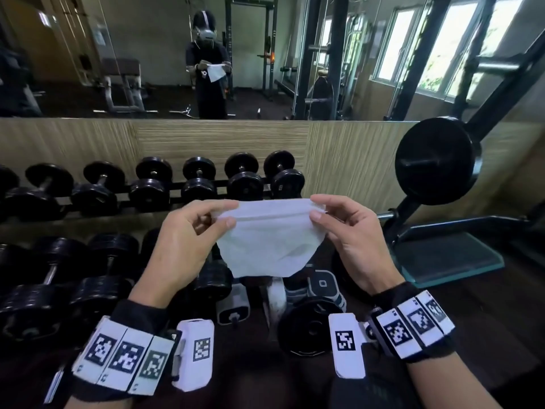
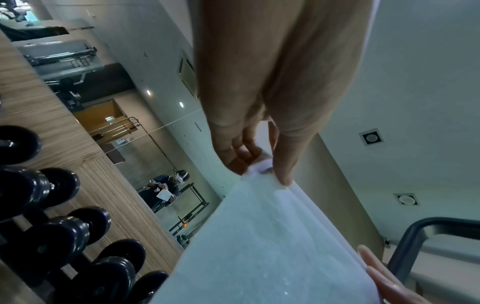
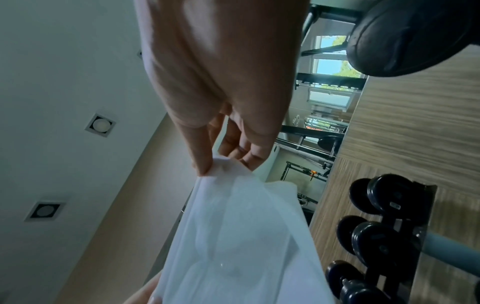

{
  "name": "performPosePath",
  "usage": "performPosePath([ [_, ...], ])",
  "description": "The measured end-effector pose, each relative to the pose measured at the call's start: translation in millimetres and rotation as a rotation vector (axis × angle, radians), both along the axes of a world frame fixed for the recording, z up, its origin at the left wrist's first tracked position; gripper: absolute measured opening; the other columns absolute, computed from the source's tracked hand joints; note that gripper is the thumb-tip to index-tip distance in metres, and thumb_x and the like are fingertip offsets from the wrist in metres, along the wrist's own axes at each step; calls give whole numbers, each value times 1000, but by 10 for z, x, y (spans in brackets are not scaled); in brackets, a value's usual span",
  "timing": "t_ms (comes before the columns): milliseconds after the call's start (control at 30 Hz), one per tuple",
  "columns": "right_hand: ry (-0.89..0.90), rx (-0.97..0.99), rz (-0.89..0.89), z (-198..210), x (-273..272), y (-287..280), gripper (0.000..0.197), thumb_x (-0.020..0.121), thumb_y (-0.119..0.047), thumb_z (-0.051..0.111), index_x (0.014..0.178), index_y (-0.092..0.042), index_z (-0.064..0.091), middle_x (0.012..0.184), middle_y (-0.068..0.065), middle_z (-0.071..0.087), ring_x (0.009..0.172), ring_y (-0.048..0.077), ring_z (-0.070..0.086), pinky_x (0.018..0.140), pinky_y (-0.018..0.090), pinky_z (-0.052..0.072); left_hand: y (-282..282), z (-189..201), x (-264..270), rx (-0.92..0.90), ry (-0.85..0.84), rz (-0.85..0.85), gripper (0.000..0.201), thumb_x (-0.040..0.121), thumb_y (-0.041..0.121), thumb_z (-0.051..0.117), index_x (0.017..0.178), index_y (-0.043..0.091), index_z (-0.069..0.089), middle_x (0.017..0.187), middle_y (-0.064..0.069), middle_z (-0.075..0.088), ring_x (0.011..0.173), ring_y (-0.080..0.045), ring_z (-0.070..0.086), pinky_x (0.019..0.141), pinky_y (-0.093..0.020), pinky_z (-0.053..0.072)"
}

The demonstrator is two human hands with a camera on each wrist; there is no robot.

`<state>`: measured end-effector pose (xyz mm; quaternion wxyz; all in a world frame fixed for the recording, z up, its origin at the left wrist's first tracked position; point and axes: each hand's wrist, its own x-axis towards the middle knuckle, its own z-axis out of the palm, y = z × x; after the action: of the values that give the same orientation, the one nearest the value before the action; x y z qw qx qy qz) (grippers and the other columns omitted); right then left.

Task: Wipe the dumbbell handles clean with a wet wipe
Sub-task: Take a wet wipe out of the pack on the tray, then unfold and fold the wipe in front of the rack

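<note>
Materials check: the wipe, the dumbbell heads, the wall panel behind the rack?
Wet wipe: thin white nonwoven fabric, probably; soft, translucent, limp folds. Dumbbell heads: black, semi-gloss, likely rubber-coated or painted metal; stacked plates. Wall panel: wood-grain laminate, matte, by its streaked pattern.

The wet wipe (image 1: 267,243) is showing plain white, faintly translucent, with a soft bluish cast in both wrist views. The dumbbells (image 1: 153,184) on the rack are showing black plates with silvery metal handles. The wall panel (image 1: 182,140) behind them is showing tan wood with fine streaked grain. The wristbands (image 1: 124,354) are showing black fabric carrying white tiles printed with black square marker patterns. The bench pad (image 1: 442,255) at the right is showing dark teal-green. The weight plate (image 1: 436,160) above it is showing glossy black.
</note>
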<state>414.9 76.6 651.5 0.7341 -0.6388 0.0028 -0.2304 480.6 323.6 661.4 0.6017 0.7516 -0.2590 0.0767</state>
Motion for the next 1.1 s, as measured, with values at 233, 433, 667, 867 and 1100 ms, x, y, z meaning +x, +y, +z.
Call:
performPosePath([
  [233, -2, 144, 91, 72, 172, -101, 16, 87, -13, 70, 100, -18, 77, 94, 4, 64, 89, 16, 59, 82, 31, 49, -117, 84, 96, -81, 3, -54, 25, 90, 13, 69, 108, 29, 74, 87, 8, 70, 83, -10, 64, 79, -16, 50],
  [433, 5, 171, 49, 87, 324, -251, 15, 88, -13, 67, 91, -23, 78, 91, 3, 69, 82, 15, 59, 78, 31, 47, -279, 114, 239, -120, 24, -97, 26, 90, 12, 70, 108, 30, 75, 97, 1, 71, 85, -10, 63, 82, -16, 50],
  [667, -3, 186, -1, 49, 464, -379, 20, 96, -5, 60, 97, -17, 76, 86, 3, 68, 80, 17, 60, 78, 36, 48, -410, 105, 446, -102, 31, -92, 25, 90, 12, 70, 110, 26, 75, 103, 1, 73, 90, -12, 67, 83, -18, 52],
  [867, 45, 188, 90, 48, 586, -516, 19, 94, -10, 63, 108, -13, 75, 87, 3, 68, 87, 18, 62, 81, 30, 55, -471, 107, 630, -50, -1, -62, 21, 90, 17, 69, 108, 28, 75, 105, 2, 71, 94, -22, 66, 91, -35, 55],
  [1100, 67, 121, 146, 31, 714, -631, 22, 92, -16, 64, 110, -11, 75, 95, 12, 70, 95, 25, 62, 90, 37, 52, -526, 117, 789, 7, -53, -58, 20, 90, 22, 68, 106, 31, 76, 96, -5, 62, 86, -14, 58, 84, -26, 50],
])
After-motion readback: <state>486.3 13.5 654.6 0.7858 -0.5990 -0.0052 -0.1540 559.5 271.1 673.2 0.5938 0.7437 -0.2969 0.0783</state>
